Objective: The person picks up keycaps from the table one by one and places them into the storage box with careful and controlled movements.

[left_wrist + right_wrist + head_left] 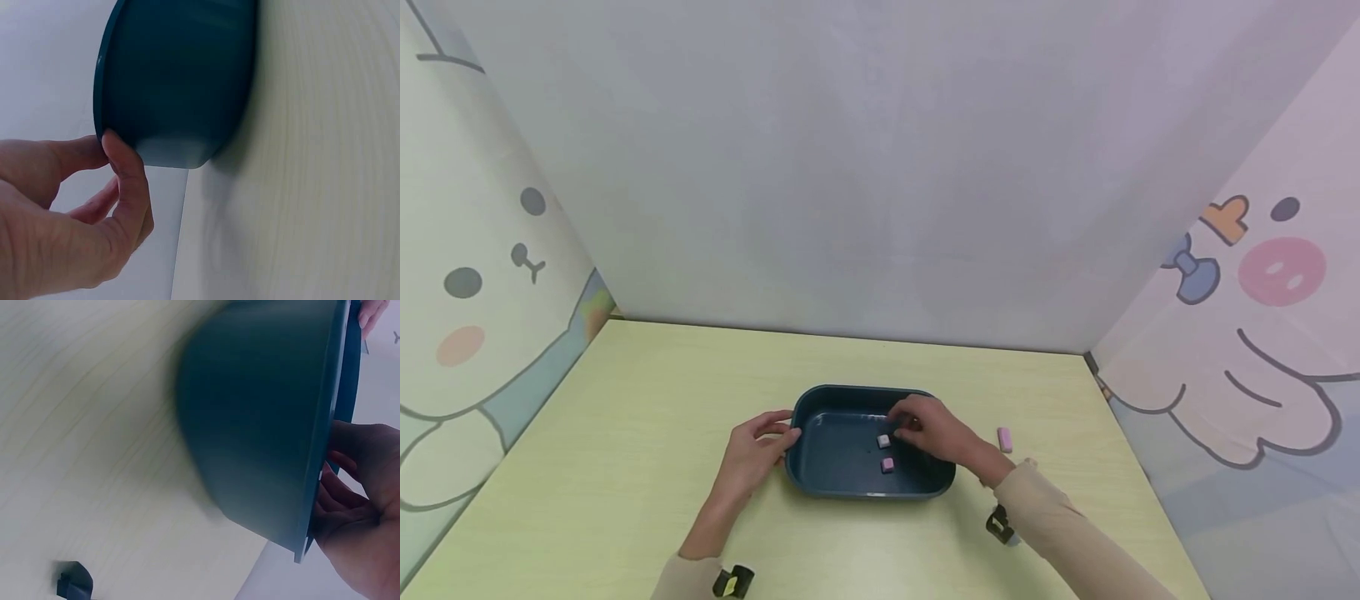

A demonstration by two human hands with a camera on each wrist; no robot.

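Observation:
A dark blue-green basin (842, 483) with rounded corners rests on the table. My left hand (756, 454) pinches its left rim between thumb and fingers; the left wrist view shows this hand (81, 225) at the rim. Reaching over the right side, my right hand (932, 429) has its bent fingers inside the basin. Beside those fingertips lies a small whitish cube (883, 441), with a small pink cube (887, 465) nearer the front. In the right wrist view the basin wall (250, 437) hides the fingertips of this hand (359, 500), so I cannot tell whether they hold anything.
A pink oblong block (1004, 439) lies on the pale wood-grain table (685, 375), right of the basin. A small dark object (75, 581) shows low in the right wrist view. A pale curtain (850, 167) hangs behind, with cartoon-printed sheets (1285, 367) at both sides.

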